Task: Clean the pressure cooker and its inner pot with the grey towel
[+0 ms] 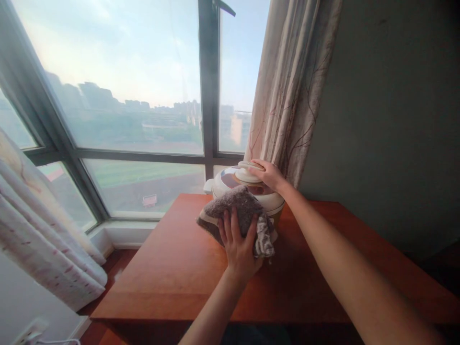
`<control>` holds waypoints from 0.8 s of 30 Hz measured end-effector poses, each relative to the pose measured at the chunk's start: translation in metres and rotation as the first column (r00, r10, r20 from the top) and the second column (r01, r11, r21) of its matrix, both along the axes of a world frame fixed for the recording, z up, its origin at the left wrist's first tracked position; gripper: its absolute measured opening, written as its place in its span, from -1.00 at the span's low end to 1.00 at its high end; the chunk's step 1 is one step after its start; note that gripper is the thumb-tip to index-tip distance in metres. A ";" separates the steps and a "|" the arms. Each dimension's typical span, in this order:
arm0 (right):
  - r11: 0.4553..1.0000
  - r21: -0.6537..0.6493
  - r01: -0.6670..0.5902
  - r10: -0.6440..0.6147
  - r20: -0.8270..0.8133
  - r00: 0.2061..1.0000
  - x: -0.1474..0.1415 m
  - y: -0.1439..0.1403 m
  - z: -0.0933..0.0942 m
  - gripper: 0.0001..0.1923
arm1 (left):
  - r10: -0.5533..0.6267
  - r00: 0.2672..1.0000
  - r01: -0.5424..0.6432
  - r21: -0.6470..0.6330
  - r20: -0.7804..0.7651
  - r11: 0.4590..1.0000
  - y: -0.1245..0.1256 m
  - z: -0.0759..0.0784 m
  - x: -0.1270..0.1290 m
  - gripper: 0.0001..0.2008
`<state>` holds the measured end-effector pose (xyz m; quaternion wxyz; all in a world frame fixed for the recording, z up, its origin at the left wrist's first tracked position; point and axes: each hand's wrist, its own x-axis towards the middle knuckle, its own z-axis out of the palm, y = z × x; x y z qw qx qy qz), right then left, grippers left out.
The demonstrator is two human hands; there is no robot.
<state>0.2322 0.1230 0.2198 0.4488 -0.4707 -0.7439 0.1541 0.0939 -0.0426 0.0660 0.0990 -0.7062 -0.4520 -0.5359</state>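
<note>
A window (125,96) stood at the left, beyond the reddish-brown worktop (172,268). Near the middle, the left hand (239,249) had its grip apart, fingers spread on a fluffy grey-brown cloth (237,206) against a lidded pot (276,206) on that worktop; rightward, the right hand's (269,176) grip was clamped on the lid knob (244,176).

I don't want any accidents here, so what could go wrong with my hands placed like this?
The pot might slide on the table if the left hand pushes the cloth hard against it. The lid could shift if the right hand, on its knob, pulls sideways. The cloth also hides part of the pot's front, so anything behind it might go unnoticed.
</note>
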 end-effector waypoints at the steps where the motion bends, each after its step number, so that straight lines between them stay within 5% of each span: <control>1: 1.000 -0.003 -0.005 0.005 -0.001 1.000 0.000 0.000 0.000 -0.48 | -0.043 0.992 0.042 -0.005 -0.118 0.999 0.003 0.013 -0.003 -0.17; 5: 1.000 -0.001 0.010 -0.010 0.027 1.000 0.000 -0.002 0.001 -0.50 | -0.317 0.806 0.304 -0.110 -0.500 0.946 0.012 0.031 -0.018 -0.31; 9: 0.999 0.018 0.041 -0.042 0.049 0.998 -0.002 -0.004 0.002 -0.52 | -0.474 0.521 0.495 -0.201 -0.710 0.845 0.016 0.005 -0.045 -0.49; 11: 0.999 0.012 0.049 -0.049 0.048 0.998 -0.002 -0.004 0.002 -0.51 | -0.459 0.340 0.562 -0.214 -0.821 0.799 0.018 -0.008 -0.059 -0.60; 13: 0.999 0.011 0.046 -0.046 0.046 0.998 -0.003 -0.005 0.002 -0.51 | -0.394 0.239 0.592 -0.189 -0.888 0.784 0.020 -0.015 -0.071 -0.68; 20: 0.999 0.002 0.038 -0.038 0.042 0.998 -0.003 -0.007 0.002 -0.51 | -0.246 0.155 0.672 -0.081 -0.957 0.736 0.038 -0.004 -0.094 -0.68; 24: 0.999 0.000 0.036 -0.036 0.037 0.999 -0.003 -0.008 0.002 -0.49 | -0.185 0.280 0.623 0.032 -0.942 0.782 0.042 0.002 -0.098 -0.61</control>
